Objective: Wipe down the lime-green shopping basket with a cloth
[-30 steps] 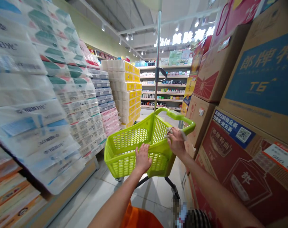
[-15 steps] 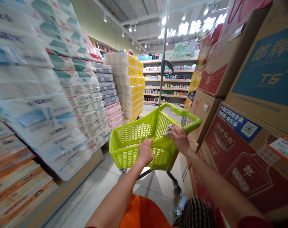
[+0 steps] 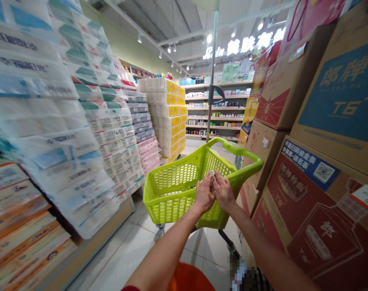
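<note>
A lime-green shopping cart (image 3: 172, 207) with a perforated plastic basket stands in front of me, its handle (image 3: 254, 162) at the right. Both hands meet over the basket's near rim. My left hand (image 3: 204, 195) and my right hand (image 3: 224, 193) press together around a crumpled pale cloth (image 3: 212, 174). Only a little of the cloth shows between the fingers; the rest is covered. Nothing is visible inside the basket.
Tall stacks of wrapped tissue packs (image 3: 71, 141) line the left, with toilet-roll packs (image 3: 168, 121) farther on. Cardboard cartons (image 3: 320, 210) are piled close on the right. A pole (image 3: 212, 72) rises beyond the cart, before stocked shelves (image 3: 216, 107).
My left hand has left the near rim and moved right to join my right hand. The right hand came left, away from the handle, bringing the cloth. The view has shifted slightly.
</note>
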A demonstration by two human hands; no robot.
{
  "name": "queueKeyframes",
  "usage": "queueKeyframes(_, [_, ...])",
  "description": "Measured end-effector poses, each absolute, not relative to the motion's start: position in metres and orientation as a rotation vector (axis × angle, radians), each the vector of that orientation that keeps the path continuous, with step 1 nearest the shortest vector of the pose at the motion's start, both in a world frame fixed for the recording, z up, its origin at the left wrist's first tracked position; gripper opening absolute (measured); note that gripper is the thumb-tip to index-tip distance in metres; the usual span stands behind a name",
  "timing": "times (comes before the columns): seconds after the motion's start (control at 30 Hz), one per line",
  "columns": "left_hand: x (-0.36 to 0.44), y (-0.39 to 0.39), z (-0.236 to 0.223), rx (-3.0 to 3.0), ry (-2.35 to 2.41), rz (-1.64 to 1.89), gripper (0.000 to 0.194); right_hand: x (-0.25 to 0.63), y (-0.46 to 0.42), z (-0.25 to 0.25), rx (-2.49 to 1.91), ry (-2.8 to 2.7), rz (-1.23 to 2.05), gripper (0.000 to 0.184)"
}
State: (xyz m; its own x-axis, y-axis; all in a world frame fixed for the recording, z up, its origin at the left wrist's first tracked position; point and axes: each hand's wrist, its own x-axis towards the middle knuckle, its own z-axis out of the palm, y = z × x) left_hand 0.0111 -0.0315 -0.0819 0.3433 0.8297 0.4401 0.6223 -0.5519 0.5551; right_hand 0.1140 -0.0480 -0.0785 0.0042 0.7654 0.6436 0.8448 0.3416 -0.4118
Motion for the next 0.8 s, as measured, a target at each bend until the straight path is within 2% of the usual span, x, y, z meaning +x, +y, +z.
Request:
queueKeyframes(0.13, [0.033,-0.019,-0.086,2.320,1.250,1.183,0.049,0.123,-0.047,-0.069,-1.426,-1.674,0.027,0.048])
queueKeyframes(0.27, [0.025,-0.011,-0.094,2.385,1.322,1.225,0.040,0.144,-0.038,-0.064,-1.584,-1.660,-0.321,0.040])
queueKeyframes(0.37, [-0.018,-0.015,-0.105,2.510,1.398,1.196,0.039,0.153,-0.035,-0.070,-1.680,-1.733,-0.546,0.033])
queueKeyframes(0.53, [-0.088,-0.030,-0.125,2.594,1.685,1.327,0.035,0.145,-0.041,-0.082,-1.724,-1.802,-0.760,0.034])
queueKeyframes(0.8, [-0.047,-0.021,-0.121,2.701,1.569,1.315,0.035,0.123,-0.033,-0.090,-1.647,-1.931,-0.741,0.025])
